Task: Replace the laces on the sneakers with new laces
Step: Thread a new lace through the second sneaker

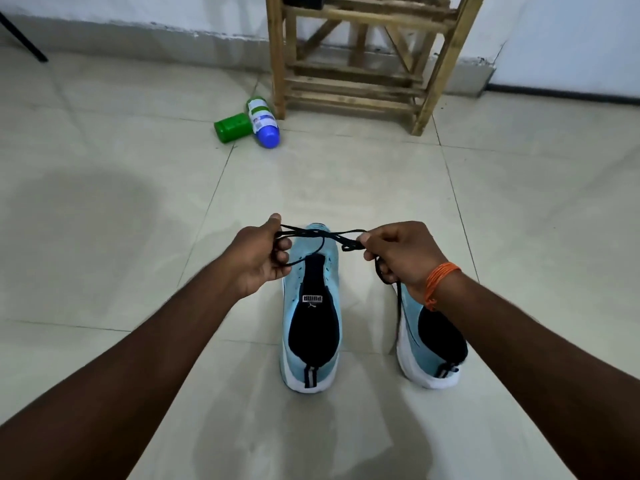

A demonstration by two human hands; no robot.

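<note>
Lace (311,231): thin, dark, doubled, above a light-blue sneaker (311,306)

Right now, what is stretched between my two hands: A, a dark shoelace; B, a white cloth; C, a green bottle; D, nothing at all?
A: a dark shoelace runs from the left hand to the right hand, both pinching it above the light blue sneaker.

Both hands, left hand (258,258) and right hand (403,256), are pinching a thin dark shoelace (320,233) stretched mid-frame above two light-blue white-soled sneakers (310,327) sitting on the pale tiled floor (138,202).
</note>
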